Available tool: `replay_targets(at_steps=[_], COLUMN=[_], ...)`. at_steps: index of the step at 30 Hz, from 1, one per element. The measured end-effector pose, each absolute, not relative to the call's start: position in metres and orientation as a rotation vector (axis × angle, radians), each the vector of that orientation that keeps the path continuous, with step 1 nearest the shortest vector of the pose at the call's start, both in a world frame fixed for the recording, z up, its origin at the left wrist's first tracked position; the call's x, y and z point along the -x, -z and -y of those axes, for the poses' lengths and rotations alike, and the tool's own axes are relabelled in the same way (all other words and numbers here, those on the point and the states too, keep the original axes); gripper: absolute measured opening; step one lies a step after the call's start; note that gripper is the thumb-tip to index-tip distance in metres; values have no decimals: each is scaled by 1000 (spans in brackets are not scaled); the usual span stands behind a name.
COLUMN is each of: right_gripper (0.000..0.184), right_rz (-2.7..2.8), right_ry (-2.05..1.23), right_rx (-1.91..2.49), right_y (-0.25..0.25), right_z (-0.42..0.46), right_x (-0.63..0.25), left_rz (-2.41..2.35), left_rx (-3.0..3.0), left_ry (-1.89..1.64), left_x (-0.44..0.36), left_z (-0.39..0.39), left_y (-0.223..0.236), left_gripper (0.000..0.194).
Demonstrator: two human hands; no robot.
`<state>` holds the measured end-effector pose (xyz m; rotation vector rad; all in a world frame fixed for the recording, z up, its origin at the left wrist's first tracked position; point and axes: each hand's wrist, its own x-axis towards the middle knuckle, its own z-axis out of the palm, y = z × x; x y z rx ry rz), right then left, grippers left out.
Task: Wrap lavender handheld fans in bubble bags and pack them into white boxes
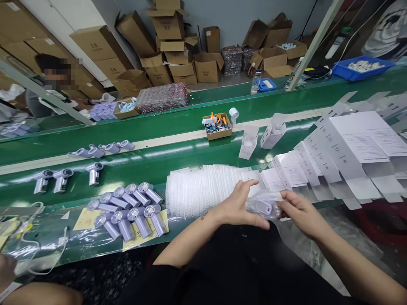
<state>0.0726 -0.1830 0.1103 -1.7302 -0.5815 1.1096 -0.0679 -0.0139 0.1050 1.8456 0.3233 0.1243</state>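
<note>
My right hand [297,212] pinches the edge of a clear bubble-wrap bag [273,197] at the front edge of the bench. Inside the bag shows part of a pale purple device [264,207], blurred by the plastic. On the other side of the bag is my left hand [237,207], thumb and fingers spread apart around its left end; whether they touch it I cannot tell. A row of flat bubble-wrap bags [203,190] lies just beyond my left hand. Farther left, several purple handheld fans [136,220] rest in two rows.
Open white boxes [291,169] line the bench to the right, and two more white boxes [248,142] stand ahead. A small carton [219,134] holds tools. More fans [94,173] lie on the green belt. Another person's arm [38,292] is at lower left.
</note>
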Motion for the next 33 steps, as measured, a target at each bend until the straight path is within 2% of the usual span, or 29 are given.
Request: replay_targets(at_steps=[1, 2, 4, 5, 6, 8, 10, 11, 13, 15, 18, 23, 28, 33], right_gripper=[20, 20, 21, 24, 27, 25, 7, 6, 15, 23, 29, 28, 43, 40], right_rz=[601, 637, 772, 880, 1007, 1352, 1696, 1851, 2015, 2131, 2278, 2018, 1688, 1689], right_ry=[-1173, -1227, -1292, -1273, -1232, -976, -747, -705, -681, -628, -419, -212, -257, -379], right_rx=[1659, 1601, 1571, 1623, 1709, 1989, 2159, 2150, 2092, 2012, 1948, 2020, 1803, 1623], right_y=[-114, -115, -107, -96, -80, -39, 4, 21, 39, 30, -17, -81, -66, -25], right_z=[177, 172, 166, 166, 168, 172, 175, 175, 169, 159, 139, 78, -29, -99], right_x=[-74, -78, -92, -102, -112, -129, -138, -140, -145, -151, -166, -184, -184, -183], left_rz=[-302, -309, -398, -470, -555, -717, -830, -864, -897, -928, -1001, -992, -838, -908], left_rx=[-1874, -1883, -1839, -1785, -1714, -1558, -1434, -1389, -1305, -1195, -964, -616, -600, -1220], left_ry=[-113, -106, -149, -200, -255, -344, -411, -447, -535, -626, -753, -958, -1094, -1146], left_x=[69, 69, 69, 69, 70, 74, 81, 85, 94, 105, 122, 133, 103, 44], left_z=[16, 18, 20, 18, 15, 4, -12, -22, -41, -60, -87, -121, -139, -155], left_y=[-101, -94, -77, -68, -60, -50, -47, -47, -48, -49, -46, -48, -72, -74], left_gripper=[90, 84, 43, 28, 26, 30, 33, 34, 34, 33, 33, 38, 38, 28])
